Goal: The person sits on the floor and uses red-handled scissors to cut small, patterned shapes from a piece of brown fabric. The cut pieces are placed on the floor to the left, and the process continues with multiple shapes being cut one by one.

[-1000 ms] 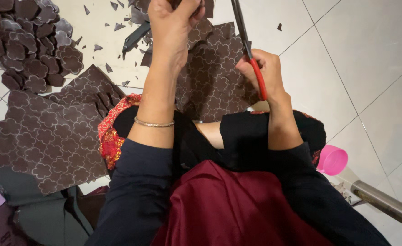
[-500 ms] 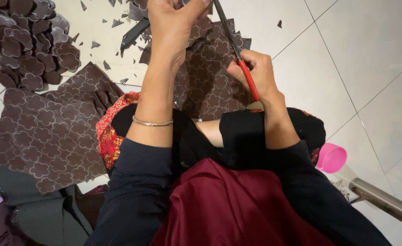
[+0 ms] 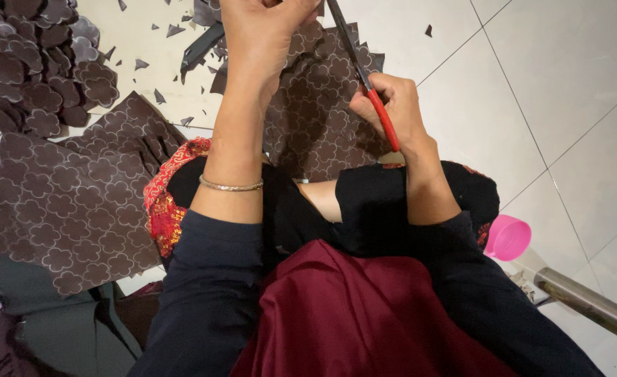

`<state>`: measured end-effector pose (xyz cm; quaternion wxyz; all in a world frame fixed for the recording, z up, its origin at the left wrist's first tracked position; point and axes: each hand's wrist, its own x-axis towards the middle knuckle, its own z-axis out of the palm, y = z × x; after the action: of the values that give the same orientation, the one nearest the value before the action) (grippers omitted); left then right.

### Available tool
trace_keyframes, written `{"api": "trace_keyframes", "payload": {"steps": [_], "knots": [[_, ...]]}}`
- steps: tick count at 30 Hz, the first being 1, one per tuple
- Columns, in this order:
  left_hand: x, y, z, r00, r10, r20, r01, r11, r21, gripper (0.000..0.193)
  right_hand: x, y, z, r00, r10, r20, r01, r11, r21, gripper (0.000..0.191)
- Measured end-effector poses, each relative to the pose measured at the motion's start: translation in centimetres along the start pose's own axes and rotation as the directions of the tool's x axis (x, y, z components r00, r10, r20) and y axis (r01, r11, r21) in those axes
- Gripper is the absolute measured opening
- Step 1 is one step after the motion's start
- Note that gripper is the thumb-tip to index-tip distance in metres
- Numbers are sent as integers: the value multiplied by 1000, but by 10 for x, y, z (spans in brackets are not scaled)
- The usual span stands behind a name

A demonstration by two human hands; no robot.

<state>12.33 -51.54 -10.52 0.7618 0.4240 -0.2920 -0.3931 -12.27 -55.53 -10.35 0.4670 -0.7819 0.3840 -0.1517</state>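
Scissors biting along a brown flower-printed sheet point(image 3: 322, 112) on the lap.

Since a second ago the red-handled scissors point(image 3: 364, 77) have swung from near upright to an 11 o'clock slant, so the cut is advancing. The right hand point(image 3: 392, 108) grips their handles; the left hand point(image 3: 263, 35) pinches the sheet's top edge. At 10 o'clock lies a pile of cut flowers point(image 3: 39, 70), at 8 o'clock an uncut sheet point(image 3: 71, 209), at 4 o'clock a pink cup point(image 3: 509, 237). Nothing blocks the blades.

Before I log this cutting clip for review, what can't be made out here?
- Head view: scissor blade tips, cut off by the top edge.
- Left hand fingertips, cut off by the top edge.
- Cut line on the dark brown flower-patterned sheet, hidden behind the left hand.
- Right hand fingers inside the red scissor handle, hidden.
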Motion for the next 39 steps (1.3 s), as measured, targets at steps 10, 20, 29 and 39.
{"api": "trace_keyframes", "payload": {"steps": [10, 20, 29, 39], "knots": [[3, -8, -2, 1000, -17, 1, 17, 1000, -5, 12, 0, 12, 1, 1000, 5, 18, -6, 998, 57, 63], [4, -5, -7, 1000, 29, 12, -29, 1000, 7, 13, 4, 14, -8, 998, -21, 58, 18, 999, 48, 54], [3, -1, -1, 925, -308, 224, 296, 951, 86, 18, 14, 9, -15, 985, -173, -25, 170, 913, 372, 26], [-10, 3, 12, 835, -227, 501, 58, 942, 331, 44, 19, 0, 7, 980, 111, -162, 20, 766, 643, 15]]}}
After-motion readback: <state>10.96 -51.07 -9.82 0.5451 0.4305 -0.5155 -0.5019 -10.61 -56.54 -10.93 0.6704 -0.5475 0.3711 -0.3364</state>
